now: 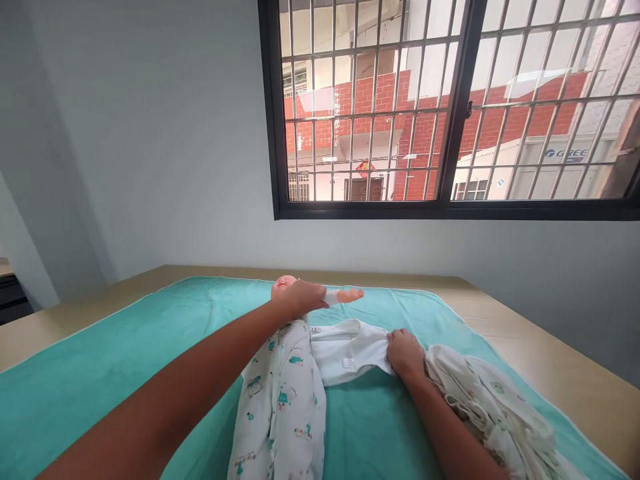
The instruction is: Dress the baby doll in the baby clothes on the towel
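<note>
A baby doll lies on its back on a teal mat, dressed in a white romper with small printed figures. My left hand is closed round the doll's outstretched arm near the shoulder. My right hand is closed on the edge of a plain white garment flap spread out beside the doll's chest.
A crumpled pile of cream clothes lies on the mat by my right forearm. The mat covers a wooden table set against a grey wall. A barred window is above, with brick buildings outside.
</note>
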`<move>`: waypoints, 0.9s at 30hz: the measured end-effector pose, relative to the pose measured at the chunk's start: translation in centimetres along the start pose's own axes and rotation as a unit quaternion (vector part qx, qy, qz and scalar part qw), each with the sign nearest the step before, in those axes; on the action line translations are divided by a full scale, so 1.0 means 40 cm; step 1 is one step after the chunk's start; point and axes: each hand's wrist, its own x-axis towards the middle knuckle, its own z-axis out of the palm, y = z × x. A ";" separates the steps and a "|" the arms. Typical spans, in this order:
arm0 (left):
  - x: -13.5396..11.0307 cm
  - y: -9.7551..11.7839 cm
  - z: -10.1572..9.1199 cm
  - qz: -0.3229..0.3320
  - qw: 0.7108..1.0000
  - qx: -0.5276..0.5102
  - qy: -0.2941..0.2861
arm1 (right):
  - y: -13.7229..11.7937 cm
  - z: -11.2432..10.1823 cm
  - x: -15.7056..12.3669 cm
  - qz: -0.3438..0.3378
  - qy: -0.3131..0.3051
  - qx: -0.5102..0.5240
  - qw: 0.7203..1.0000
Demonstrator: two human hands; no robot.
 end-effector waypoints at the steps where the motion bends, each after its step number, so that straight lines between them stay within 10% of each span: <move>1: -0.004 0.013 0.007 -0.001 1.000 -0.003 0.003 | 0.000 0.001 0.000 -0.004 0.001 0.002 1.000; 10: -0.036 0.202 0.066 0.045 0.994 -0.096 0.019 | 0.002 -0.010 -0.012 -0.044 0.027 0.026 0.998; 18: -0.261 0.003 0.045 -0.098 0.954 -0.250 0.135 | -0.075 -0.053 -0.068 -0.181 0.072 0.199 0.960; 23: -0.420 -0.070 0.148 -0.136 0.859 -0.486 0.084 | -0.236 -0.053 -0.212 -0.225 -0.158 0.492 0.826; 27: -0.478 -0.066 0.204 -0.116 0.838 -0.527 0.082 | -0.287 -0.056 -0.254 -0.228 -0.238 0.493 0.805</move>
